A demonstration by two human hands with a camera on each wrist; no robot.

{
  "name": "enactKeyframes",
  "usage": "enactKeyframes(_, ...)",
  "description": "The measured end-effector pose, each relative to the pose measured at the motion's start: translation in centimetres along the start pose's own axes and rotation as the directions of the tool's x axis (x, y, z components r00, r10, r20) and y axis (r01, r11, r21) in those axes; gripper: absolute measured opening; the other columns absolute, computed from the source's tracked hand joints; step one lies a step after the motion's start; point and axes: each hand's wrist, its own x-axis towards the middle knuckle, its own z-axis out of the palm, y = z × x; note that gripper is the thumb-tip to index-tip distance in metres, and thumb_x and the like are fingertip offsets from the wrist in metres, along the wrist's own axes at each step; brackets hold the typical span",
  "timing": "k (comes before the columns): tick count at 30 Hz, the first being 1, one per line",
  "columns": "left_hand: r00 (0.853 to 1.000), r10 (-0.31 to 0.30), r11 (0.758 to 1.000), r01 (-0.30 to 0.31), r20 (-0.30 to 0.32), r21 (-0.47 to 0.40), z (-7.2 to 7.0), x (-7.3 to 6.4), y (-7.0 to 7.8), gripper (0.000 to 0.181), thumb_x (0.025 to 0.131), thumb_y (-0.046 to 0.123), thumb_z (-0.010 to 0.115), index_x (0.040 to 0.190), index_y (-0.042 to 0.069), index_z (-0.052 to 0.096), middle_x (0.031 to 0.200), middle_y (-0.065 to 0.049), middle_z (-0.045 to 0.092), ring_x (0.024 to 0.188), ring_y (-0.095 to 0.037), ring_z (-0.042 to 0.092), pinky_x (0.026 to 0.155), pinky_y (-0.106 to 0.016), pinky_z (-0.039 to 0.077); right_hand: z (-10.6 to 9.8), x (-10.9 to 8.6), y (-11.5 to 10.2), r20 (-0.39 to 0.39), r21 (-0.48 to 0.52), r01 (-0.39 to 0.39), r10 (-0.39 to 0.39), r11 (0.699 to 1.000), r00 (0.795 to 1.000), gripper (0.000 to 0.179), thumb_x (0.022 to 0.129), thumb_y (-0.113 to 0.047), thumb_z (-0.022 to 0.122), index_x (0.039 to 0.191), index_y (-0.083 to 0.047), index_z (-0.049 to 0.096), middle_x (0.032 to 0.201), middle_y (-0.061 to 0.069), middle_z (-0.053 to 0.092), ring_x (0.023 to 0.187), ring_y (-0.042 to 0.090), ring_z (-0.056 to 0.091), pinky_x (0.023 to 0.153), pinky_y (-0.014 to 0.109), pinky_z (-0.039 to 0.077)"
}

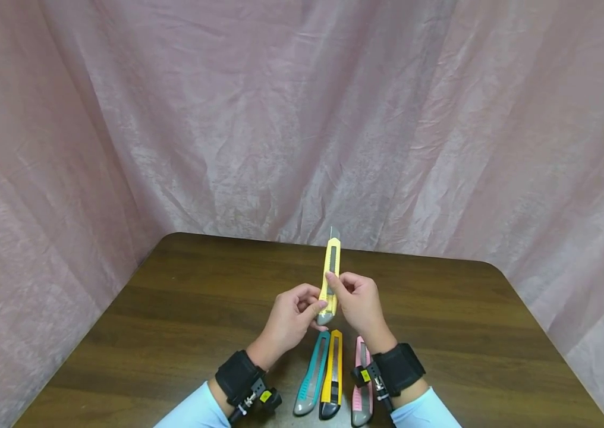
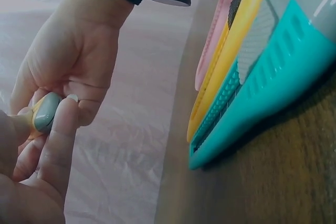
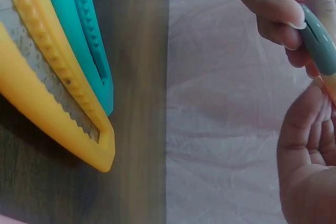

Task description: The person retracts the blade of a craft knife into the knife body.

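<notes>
A pale yellow box cutter is held up above the table in both hands, with its blade out at the top. Near its grey lower end, my left hand pinches it between thumb and fingers. My right hand grips the middle of the body, its thumb along the front face. The left wrist view shows the grey end cap between the fingers; the blade is hidden there. Below the hands lie a teal cutter, an orange-yellow cutter and a pink cutter, the last partly covered by the right wrist gear.
The cutters lie on a dark brown wooden table with rounded far corners. Pinkish curtains hang behind and beside it. Each wrist carries a black strap with a small camera.
</notes>
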Motion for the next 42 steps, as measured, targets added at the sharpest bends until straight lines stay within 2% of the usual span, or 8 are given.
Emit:
enactKeyframes(4, 1.0, -0.015, 1.0, 0.015, -0.002, 0.001, 0.0, -0.1, 0.1, 0.014, 0.087, 0.012, 0.066, 0.101, 0.012, 0.062, 0.079, -0.01, 0.062, 0.068, -0.028, 0.063, 0.055, -0.035, 0.058, 0.0, -0.1, 0.0, 0.021, 0.018, -0.053, 0.053, 0.998, 0.998, 0.037, 0.09, -0.042, 0.063, 0.064, -0.015, 0.063, 0.052, 0.004, 0.048, 0.043, 0.02, 0.045, 0.034, 0.026, 0.041)
enactKeyframes(7, 1.0, -0.027, 1.0, 0.027, 0.004, -0.002, -0.1, -0.2, 0.4, 0.015, 0.088, 0.009, 0.065, 0.102, 0.007, 0.062, 0.08, -0.012, 0.061, 0.068, -0.031, 0.063, 0.055, -0.035, 0.058, 0.1, -0.1, 0.1, 0.041, 0.02, -0.042, 0.041, 0.999, 0.998, 0.037, 0.091, -0.039, 0.063, 0.063, -0.015, 0.061, 0.052, 0.003, 0.047, 0.043, 0.019, 0.044, 0.034, 0.026, 0.04)
enactKeyframes(12, 1.0, -0.012, 1.0, 0.012, -0.005, 0.005, -0.2, -0.5, 2.4, 0.014, 0.09, 0.0, 0.062, 0.103, -0.001, 0.06, 0.082, -0.018, 0.061, 0.07, -0.036, 0.062, 0.055, -0.038, 0.058, 0.2, -0.1, -0.1, 0.05, 0.009, 0.015, -0.015, 1.0, 0.999, 0.028, 0.091, -0.034, 0.064, 0.07, -0.016, 0.063, 0.054, 0.002, 0.046, 0.044, 0.018, 0.041, 0.032, 0.024, 0.034)
enactKeyframes(16, 1.0, 0.005, 1.0, -0.005, 0.002, -0.015, -0.3, -0.6, 3.4, 0.014, 0.091, -0.002, 0.059, 0.105, -0.004, 0.059, 0.083, -0.02, 0.061, 0.071, -0.041, 0.061, 0.056, -0.041, 0.058, 0.3, -0.1, -0.3, 0.053, 0.037, -0.003, 0.002, 0.999, 0.999, 0.029, 0.092, -0.034, 0.063, 0.071, -0.014, 0.063, 0.053, 0.003, 0.048, 0.043, 0.018, 0.042, 0.033, 0.024, 0.036)
enactKeyframes(24, 1.0, 0.027, 0.998, -0.027, 0.001, -0.051, -0.4, -0.3, 0.8, 0.013, 0.091, 0.006, 0.062, 0.104, 0.008, 0.062, 0.083, -0.01, 0.062, 0.069, -0.033, 0.062, 0.053, -0.037, 0.058, 0.0, -0.4, -2.4, 0.093, 0.092, -0.009, 0.001, 0.996, 0.996, 0.031, 0.095, -0.02, 0.061, 0.068, -0.004, 0.061, 0.053, 0.007, 0.047, 0.044, 0.015, 0.043, 0.036, 0.021, 0.038)
enactKeyframes(33, 0.998, 0.061, 0.997, -0.061, -0.016, -0.039, -0.4, -0.1, 0.4, 0.012, 0.091, 0.009, 0.063, 0.104, 0.01, 0.063, 0.081, -0.009, 0.062, 0.065, -0.031, 0.062, 0.052, -0.041, 0.058, 0.2, -0.1, 0.0, 0.088, 0.093, 0.047, -0.055, 0.995, 0.995, 0.025, 0.093, -0.025, 0.063, 0.073, -0.012, 0.063, 0.054, 0.005, 0.046, 0.044, 0.019, 0.041, 0.033, 0.025, 0.036)
enactKeyframes(38, 0.998, 0.057, 0.998, -0.058, -0.023, -0.025, -0.6, -0.1, 0.5, 0.013, 0.09, 0.01, 0.064, 0.103, 0.011, 0.063, 0.081, -0.007, 0.062, 0.067, -0.035, 0.062, 0.052, -0.039, 0.058, 0.1, -0.2, -0.7, 0.11, 0.094, -0.003, -0.007, 0.996, 0.994, 0.029, 0.094, -0.024, 0.062, 0.07, -0.008, 0.062, 0.053, 0.007, 0.048, 0.042, 0.021, 0.046, 0.035, 0.032, 0.045)
enactKeyframes(42, 0.999, 0.042, 0.999, -0.043, -0.025, -0.021, -0.7, -0.2, 0.6, 0.013, 0.09, 0.009, 0.064, 0.103, 0.012, 0.063, 0.08, -0.008, 0.061, 0.068, -0.035, 0.062, 0.053, -0.038, 0.058, -0.1, -0.5, -2.3, 0.13, 0.111, 0.016, -0.031, 0.994, 0.991, 0.026, 0.094, -0.014, 0.062, 0.071, -0.002, 0.062, 0.055, 0.013, 0.05, 0.044, 0.028, 0.047, 0.037, 0.032, 0.047)
